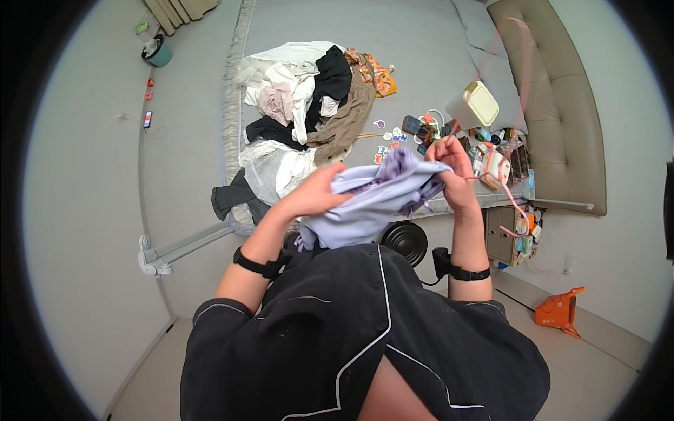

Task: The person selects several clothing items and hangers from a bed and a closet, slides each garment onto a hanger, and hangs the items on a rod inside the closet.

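Observation:
A lavender garment (358,210) with a bunched purple part (397,164) stretches between my two hands, above the near edge of the bed. My left hand (318,192) grips it at its left side, the thumb inside the opening. At the other end, my right hand (455,171) pinches the garment's edge. A pink clothes hanger (516,202), partly blurred, reaches from beside my right hand towards the right. Whether that hand also holds the hanger is hard to tell. The garment's lower end hangs close to my black shirt.
Across the bed (410,31) lies a heap of clothes (295,94). Stickers (387,144), small boxes and a cream container (480,105) are beyond my right hand. A round black stool (404,243) stands below. A cabinet (500,234) is at the right, a bed rail (184,247) at the left.

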### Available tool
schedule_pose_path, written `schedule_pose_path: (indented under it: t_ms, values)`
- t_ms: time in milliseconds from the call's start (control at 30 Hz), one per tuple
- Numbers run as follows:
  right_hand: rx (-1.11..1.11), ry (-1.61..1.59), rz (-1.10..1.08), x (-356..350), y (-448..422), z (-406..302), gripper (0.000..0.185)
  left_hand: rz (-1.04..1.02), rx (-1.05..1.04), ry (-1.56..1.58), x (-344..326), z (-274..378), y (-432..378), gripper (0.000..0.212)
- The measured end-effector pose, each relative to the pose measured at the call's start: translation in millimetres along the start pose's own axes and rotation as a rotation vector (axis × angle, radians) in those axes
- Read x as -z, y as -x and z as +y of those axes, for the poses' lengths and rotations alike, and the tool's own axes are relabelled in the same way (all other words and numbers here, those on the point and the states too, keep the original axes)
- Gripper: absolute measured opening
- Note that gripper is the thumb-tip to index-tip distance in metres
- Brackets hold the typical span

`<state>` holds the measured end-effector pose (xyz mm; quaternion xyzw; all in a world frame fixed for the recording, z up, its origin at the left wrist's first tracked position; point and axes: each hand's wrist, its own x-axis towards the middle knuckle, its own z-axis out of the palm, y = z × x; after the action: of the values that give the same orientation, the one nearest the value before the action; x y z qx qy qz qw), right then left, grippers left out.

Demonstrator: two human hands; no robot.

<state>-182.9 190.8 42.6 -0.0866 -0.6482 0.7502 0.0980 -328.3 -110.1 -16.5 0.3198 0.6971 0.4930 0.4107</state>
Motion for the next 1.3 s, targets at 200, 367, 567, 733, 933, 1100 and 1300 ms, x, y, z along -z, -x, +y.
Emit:
schedule_pose_path:
  t_ms: [200, 367, 567, 733, 933, 1100, 1300]
  values:
    - [-0.08, 0.077, -0.134, 38, 28, 7, 0.042, 0.32, -0.142, -0.207, 5, 38, 7, 0.023]
    - [0.053, 0.332, -0.258, -4, 18, 39, 0.04, 0.322, -0.175, -0.257, -18, 63, -17, 0.027]
    - [0.176, 0.369, 0.048, -77, -5, 92, 0.042, 0.154, -0.064, 0.458, -19, 83, -14, 0.039]
    - [0.071, 0.365, 0.071, -52, -16, 88, 0.021, 0.208, -0.095, 0.342, 19, 89, 12, 0.061]
    - [-0.211, -0.183, 0.037, -33, -21, 47, 0.005, 0.354, -0.198, -0.745, 9, 75, 19, 0.062]
    - [-0.325, -0.43, -0.038, -43, -13, 14, 0.007, 0.284, -0.312, -0.893, -19, 53, -3, 0.035]
    - [-0.302, -0.287, -0.008, -45, -6, 1, 0.007, 0.41, -0.373, -0.689, -26, 20, -28, 0.01]
